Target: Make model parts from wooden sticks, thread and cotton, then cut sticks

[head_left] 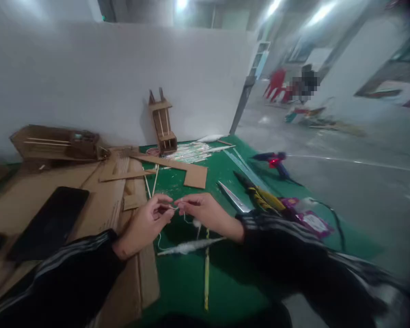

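My left hand (149, 223) pinches a thin white thread (160, 240) between thumb and fingers, in the middle of the view. Close beside it, my right hand (205, 212) has its fingertips closed on the same thread. The thread hangs down below the hands towards a stick wound with white fibre (191, 246), which lies on the green table (177, 287). A yellow stick (207, 273) lies crosswise to it, near the table's front.
Cardboard sheets (146, 269) and a black phone (53, 218) lie at left. Scissors (234, 197), yellow-handled pliers (266, 200) and a glue gun (275, 163) lie at right. Cardboard models (162, 125) stand against the white wall (116, 82).
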A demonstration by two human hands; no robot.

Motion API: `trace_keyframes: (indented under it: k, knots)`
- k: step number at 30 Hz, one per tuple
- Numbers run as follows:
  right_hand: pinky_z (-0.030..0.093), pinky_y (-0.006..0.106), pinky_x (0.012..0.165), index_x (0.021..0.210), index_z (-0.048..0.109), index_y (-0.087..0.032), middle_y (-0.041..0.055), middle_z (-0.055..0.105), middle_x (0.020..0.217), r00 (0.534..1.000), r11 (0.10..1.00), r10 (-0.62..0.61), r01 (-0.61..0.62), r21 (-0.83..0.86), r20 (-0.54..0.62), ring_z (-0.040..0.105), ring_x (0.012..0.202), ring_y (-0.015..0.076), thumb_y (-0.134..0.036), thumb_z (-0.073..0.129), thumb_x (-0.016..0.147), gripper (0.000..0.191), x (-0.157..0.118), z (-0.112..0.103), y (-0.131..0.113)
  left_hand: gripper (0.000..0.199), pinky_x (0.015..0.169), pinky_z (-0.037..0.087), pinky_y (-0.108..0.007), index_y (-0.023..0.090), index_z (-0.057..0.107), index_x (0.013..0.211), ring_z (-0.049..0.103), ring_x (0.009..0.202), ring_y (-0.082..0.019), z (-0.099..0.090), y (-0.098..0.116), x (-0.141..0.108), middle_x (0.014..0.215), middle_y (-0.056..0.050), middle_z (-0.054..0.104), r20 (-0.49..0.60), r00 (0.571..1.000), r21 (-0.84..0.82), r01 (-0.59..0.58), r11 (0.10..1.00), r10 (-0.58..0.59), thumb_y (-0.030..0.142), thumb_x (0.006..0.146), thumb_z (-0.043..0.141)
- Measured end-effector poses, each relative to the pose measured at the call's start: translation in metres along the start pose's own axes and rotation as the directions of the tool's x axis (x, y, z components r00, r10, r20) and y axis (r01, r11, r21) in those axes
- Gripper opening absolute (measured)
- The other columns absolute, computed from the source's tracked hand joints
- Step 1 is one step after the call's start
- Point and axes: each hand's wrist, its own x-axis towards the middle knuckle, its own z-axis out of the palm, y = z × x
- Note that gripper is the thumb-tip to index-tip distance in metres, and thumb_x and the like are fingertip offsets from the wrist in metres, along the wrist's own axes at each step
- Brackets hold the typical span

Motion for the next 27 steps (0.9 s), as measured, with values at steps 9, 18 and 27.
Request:
trace_keyframes:
  k: [9, 18, 27]
  knots:
    - [0.045, 0.025, 0.066, 0.072, 0.071, -0.015, 0.0033, 0.071, 0.079, 1.000, 0.999, -0.019, 0.019, 0.030, 0.020, 0.061, 0.072, 0.0158, -0.036, 0.058, 0.086, 0.029, -0.0010, -0.0008, 0.0008, 0.031, 0.049, 0.044, -0.020, 0.015, 0.060, 0.105, 0.055, 0.063, -0.011, -0.0037, 0.0044, 0.0068, 0.085, -0.004, 0.065, 0.038, 0.996, 0.023, 0.084, 0.996, -0.085, 0.038, 0.085, 0.063]
    - [0.049, 0.027, 0.072, 0.082, 0.073, -0.014, 0.0039, 0.071, 0.078, 0.999, 0.997, -0.038, 0.036, 0.075, 0.024, 0.063, 0.075, 0.0168, -0.034, 0.058, 0.086, 0.025, -0.0007, 0.0009, 0.0016, 0.027, 0.047, 0.034, -0.020, 0.017, 0.059, 0.090, 0.050, 0.054, -0.009, -0.0038, 0.0047, 0.0090, 0.077, 0.000, 0.065, 0.009, 0.994, 0.085, 0.104, 0.991, -0.105, 0.044, 0.089, 0.055]
    - [0.043, 0.024, 0.064, 0.070, 0.069, -0.015, 0.0029, 0.069, 0.074, 1.000, 1.000, -0.002, 0.002, 0.003, -0.006, 0.059, 0.067, 0.0143, -0.031, 0.057, 0.086, 0.026, -0.0004, 0.0007, 0.0016, 0.023, 0.048, 0.034, -0.021, 0.020, 0.051, 0.088, 0.045, 0.051, -0.009, -0.0027, 0.0031, 0.0058, 0.076, 0.001, 0.065, -0.003, 0.999, 0.120, 0.045, 0.992, -0.045, 0.041, 0.095, 0.045]
